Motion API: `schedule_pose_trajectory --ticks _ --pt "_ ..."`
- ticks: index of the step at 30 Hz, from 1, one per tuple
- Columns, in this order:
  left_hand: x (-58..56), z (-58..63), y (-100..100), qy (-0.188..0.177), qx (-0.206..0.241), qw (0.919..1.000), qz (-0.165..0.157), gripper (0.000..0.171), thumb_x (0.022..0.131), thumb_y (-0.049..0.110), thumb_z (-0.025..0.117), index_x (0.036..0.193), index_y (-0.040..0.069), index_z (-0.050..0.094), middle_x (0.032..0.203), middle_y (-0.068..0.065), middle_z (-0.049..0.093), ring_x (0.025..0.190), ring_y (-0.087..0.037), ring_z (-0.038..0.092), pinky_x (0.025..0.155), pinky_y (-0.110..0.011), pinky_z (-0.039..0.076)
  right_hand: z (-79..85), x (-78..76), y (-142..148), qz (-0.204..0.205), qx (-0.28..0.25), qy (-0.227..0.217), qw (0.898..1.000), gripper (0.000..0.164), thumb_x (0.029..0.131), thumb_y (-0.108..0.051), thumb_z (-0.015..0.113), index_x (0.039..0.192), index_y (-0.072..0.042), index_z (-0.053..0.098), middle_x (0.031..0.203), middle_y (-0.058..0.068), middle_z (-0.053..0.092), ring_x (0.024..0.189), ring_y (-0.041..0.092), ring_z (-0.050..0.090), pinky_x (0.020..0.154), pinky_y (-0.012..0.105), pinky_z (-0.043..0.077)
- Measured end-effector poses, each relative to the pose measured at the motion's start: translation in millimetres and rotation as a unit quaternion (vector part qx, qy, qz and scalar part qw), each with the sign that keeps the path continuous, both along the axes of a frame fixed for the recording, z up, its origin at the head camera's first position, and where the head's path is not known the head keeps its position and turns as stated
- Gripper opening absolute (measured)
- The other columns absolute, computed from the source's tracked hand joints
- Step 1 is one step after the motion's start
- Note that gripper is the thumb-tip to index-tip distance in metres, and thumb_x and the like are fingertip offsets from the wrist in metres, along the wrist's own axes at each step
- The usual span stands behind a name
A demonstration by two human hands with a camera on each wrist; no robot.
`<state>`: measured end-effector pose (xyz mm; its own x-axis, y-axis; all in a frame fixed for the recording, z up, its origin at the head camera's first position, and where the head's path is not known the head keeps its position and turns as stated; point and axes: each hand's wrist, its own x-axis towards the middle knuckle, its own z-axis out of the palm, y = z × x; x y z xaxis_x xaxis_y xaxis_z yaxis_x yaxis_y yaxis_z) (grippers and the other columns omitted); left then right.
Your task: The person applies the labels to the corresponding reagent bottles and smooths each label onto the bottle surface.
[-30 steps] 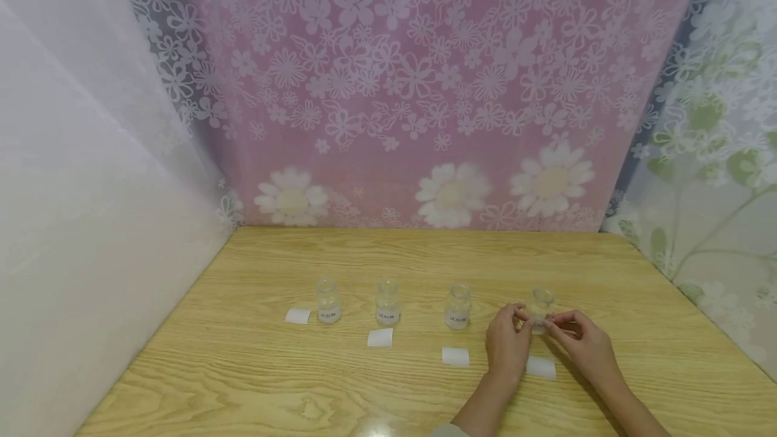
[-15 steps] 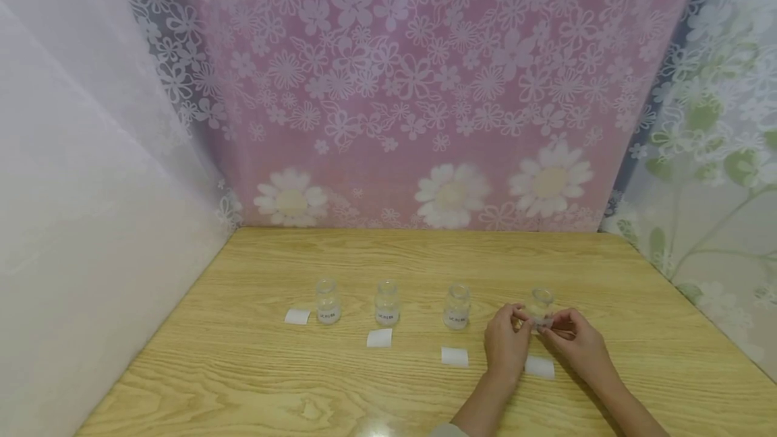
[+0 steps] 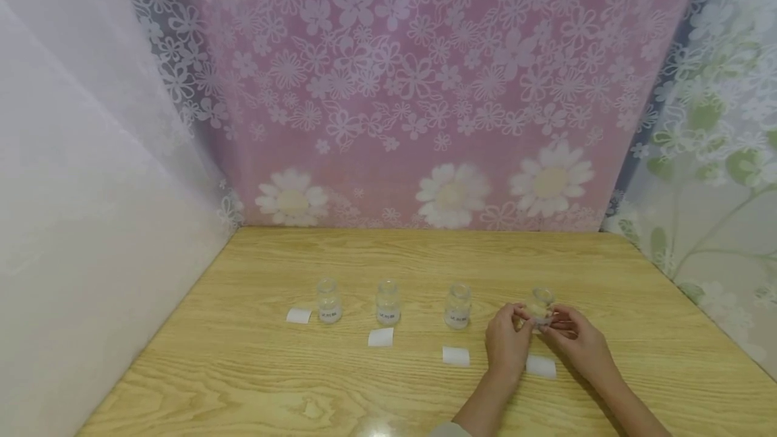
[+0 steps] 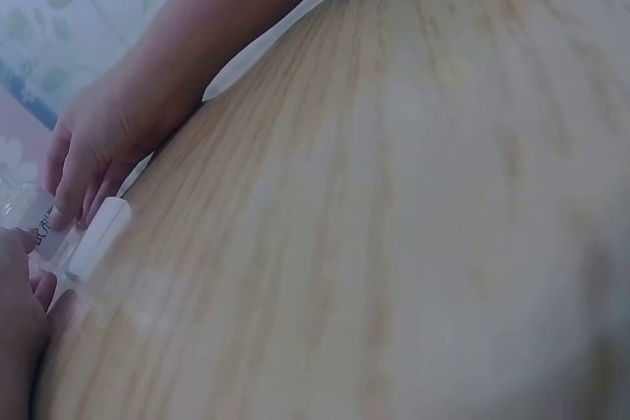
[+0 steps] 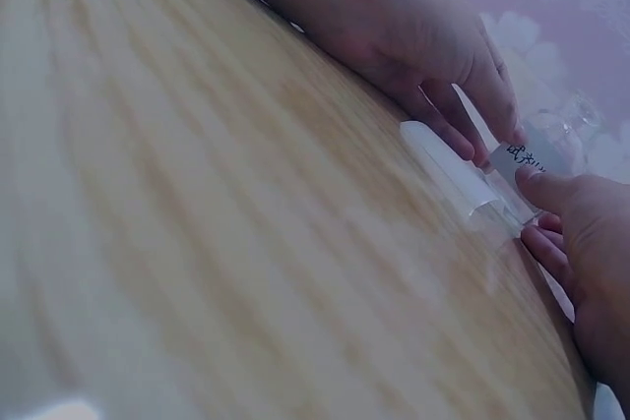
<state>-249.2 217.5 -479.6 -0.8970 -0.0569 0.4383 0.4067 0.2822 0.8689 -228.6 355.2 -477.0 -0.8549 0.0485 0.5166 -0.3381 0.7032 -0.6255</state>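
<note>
A small clear glass bottle (image 3: 541, 297) stands at the right end of a row, between my two hands. Across its lower front lies a white label (image 5: 516, 158) with dark handwriting. My left hand (image 3: 507, 342) holds the bottle from its left side, thumb at the front. On the other side my right hand (image 3: 584, 346) grips it, and its thumb (image 5: 539, 187) presses the label in the right wrist view. The fingers partly hide the bottle's lower half. Just in front of it a white paper piece (image 3: 540, 366) lies on the table.
Three similar labelled bottles stand to the left: one near my left hand (image 3: 458, 305), a middle bottle (image 3: 388, 302) and a far-left bottle (image 3: 328, 301). White paper slips (image 3: 456, 356) lie by them on the wooden table (image 3: 273, 376). A floral curtain (image 3: 413, 86) hangs behind.
My right hand has shifted slightly left, its fingers moving further around the bottle's side. The bottle, a little tilted before, looks more upright. My left hand has stayed in place.
</note>
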Motion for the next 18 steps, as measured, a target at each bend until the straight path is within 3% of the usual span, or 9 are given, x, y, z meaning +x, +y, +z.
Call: schedule_pose_trajectory --ticks 6,12,18 --pt "1.5 2.1 -1.1 -0.009 0.015 0.9998 -0.005 0.016 0.077 0.012 0.074 0.08 0.02 0.06 0.094 0.012 0.063 0.073 -0.003 0.057 0.059 -0.018 0.046 -1.3 0.3 2.9 0.017 -0.002 0.022 1.0 0.031 0.08 0.002 0.068 0.108 0.007 0.055 0.095 0.019 0.061 0.081 -0.004 0.054 0.067 0.006 0.042" --pt "1.4 2.7 -1.8 -0.028 0.031 0.999 -0.012 0.019 0.077 0.012 0.074 0.086 0.021 0.06 0.094 0.009 0.064 0.082 -0.008 0.062 0.065 -0.022 0.049 -0.6 0.3 5.8 0.023 -0.001 0.01 1.0 0.026 0.084 0.001 0.064 0.108 0.007 0.055 0.1 0.021 0.06 0.082 -0.008 0.052 0.069 0.005 0.04" --pt "0.3 2.5 -2.1 -0.037 0.049 0.9975 -0.035 0.029 0.079 0.009 0.072 0.107 0.015 0.065 0.1 0.007 0.064 0.088 -0.009 0.061 0.069 -0.02 0.049 1.9 1.2 5.2 0.037 -0.008 -0.014 0.999 0.028 0.085 0.001 0.063 0.111 0.008 0.053 0.105 0.025 0.057 0.086 -0.005 0.053 0.069 0.008 0.043"
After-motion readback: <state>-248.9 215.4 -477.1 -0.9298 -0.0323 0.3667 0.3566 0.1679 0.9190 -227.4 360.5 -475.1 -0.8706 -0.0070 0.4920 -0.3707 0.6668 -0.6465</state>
